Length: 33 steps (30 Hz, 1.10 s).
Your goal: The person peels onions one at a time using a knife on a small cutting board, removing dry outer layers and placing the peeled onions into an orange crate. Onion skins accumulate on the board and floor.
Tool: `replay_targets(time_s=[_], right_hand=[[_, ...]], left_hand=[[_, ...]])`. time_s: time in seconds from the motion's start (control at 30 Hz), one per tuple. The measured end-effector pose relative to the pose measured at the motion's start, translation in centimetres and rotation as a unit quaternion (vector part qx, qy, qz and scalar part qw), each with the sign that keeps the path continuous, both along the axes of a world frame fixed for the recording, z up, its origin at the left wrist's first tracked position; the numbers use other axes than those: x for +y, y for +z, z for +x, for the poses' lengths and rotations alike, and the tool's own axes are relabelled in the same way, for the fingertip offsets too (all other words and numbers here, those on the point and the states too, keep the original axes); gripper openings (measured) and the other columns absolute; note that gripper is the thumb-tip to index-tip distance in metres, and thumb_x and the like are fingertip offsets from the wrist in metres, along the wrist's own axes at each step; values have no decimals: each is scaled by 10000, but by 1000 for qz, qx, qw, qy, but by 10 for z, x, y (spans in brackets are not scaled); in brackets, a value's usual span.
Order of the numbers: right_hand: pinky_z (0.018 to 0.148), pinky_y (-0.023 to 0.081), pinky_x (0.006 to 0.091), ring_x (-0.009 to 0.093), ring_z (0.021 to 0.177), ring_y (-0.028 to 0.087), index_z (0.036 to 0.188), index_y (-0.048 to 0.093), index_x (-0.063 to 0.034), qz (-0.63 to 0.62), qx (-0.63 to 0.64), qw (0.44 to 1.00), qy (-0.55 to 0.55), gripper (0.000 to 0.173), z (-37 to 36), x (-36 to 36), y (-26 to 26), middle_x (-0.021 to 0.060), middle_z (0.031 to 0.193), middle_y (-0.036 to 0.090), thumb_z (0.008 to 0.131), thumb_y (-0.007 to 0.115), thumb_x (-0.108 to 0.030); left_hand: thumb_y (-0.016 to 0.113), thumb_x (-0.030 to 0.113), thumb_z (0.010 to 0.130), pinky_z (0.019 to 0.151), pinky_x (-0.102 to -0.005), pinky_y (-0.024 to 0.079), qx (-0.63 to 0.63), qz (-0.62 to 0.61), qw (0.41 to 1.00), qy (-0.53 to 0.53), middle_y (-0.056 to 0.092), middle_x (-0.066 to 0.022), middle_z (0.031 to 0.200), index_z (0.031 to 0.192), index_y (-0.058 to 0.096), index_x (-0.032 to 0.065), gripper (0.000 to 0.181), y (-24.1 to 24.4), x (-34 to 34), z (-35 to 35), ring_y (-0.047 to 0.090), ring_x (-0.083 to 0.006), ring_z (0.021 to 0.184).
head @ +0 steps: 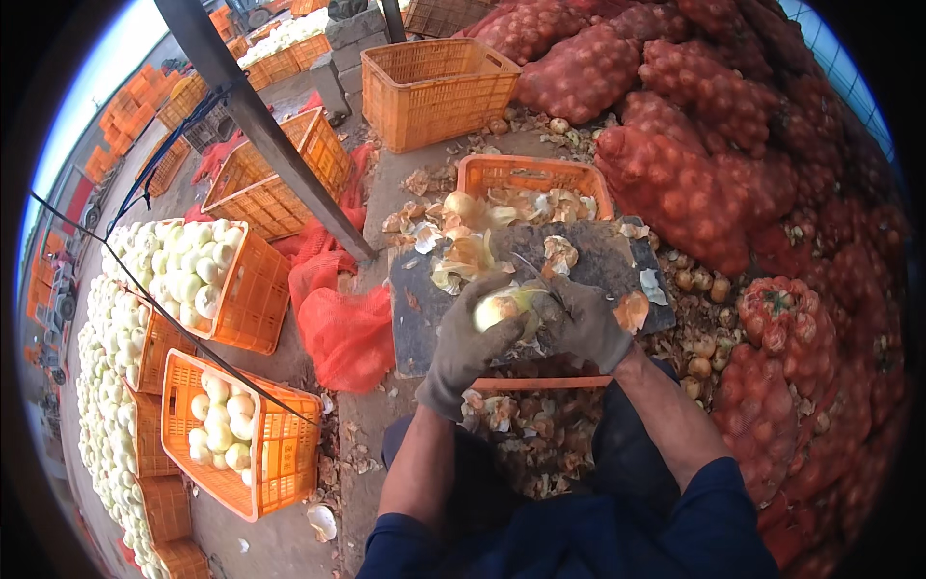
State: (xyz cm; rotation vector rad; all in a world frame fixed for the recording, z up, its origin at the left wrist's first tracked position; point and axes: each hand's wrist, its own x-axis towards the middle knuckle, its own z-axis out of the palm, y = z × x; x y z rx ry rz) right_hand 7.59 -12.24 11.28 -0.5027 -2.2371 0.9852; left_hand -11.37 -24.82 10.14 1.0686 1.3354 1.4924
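Observation:
A partly peeled onion [495,310] sits in my gloved left hand [461,347], its pale flesh bare on the near side. Loose skin hangs from the onion toward my gloved right hand [592,324]. That hand is closed around what looks like a small knife [528,265]; only a thin blade shows, and the handle is hidden. Both hands are above a dark, worn board [419,334] laid across an orange plastic crate [532,165]. Papery skins [466,262] litter the board, and another onion [463,205] rests among peelings at its far edge.
At left, an orange crate [289,463] holds some peeled onions; fuller crates [253,289] stand beyond. Red mesh sacks of onions [673,181] are piled at right. A slanted metal post [289,155] rises ahead-left, near an orange crate [441,94]. Red netting [347,333] lies on the ground.

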Motion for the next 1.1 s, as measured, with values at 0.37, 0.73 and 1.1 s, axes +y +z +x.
replay_targets(time_s=[0.37, 0.73, 1.1], right_hand=[[582, 572, 322, 156, 620, 685, 1119, 722, 65, -428, 48, 894, -121, 310, -19, -18, 0, 56, 827, 742, 1088, 664, -237], [525, 517, 317, 142, 614, 640, 1371, 625, 27, -447, 20, 888, -109, 612, -12, 17, -22, 55, 850, 682, 1090, 619, -517], [431, 462, 238, 78, 519, 615, 1234, 695, 9, -402, -37, 914, -27, 335, -21, -32, 24, -10, 757, 647, 1084, 653, -288]], left_hand=[[749, 254, 1012, 1092, -421, 548, -282, 101, 952, 67, 599, -186, 1457, 1616, 361, -20, 769, -15, 1, 26, 625, -267, 1310], [797, 353, 984, 1164, -479, 493, -407, 199, 891, 35, 562, -185, 1477, 1613, 381, 35, 818, -9, 1, 18, 591, -297, 1359], [890, 147, 858, 1039, -386, 572, -18, 126, 970, 206, 583, -197, 1404, 1558, 405, -47, 873, -4, 3, 18, 652, -247, 1221]])
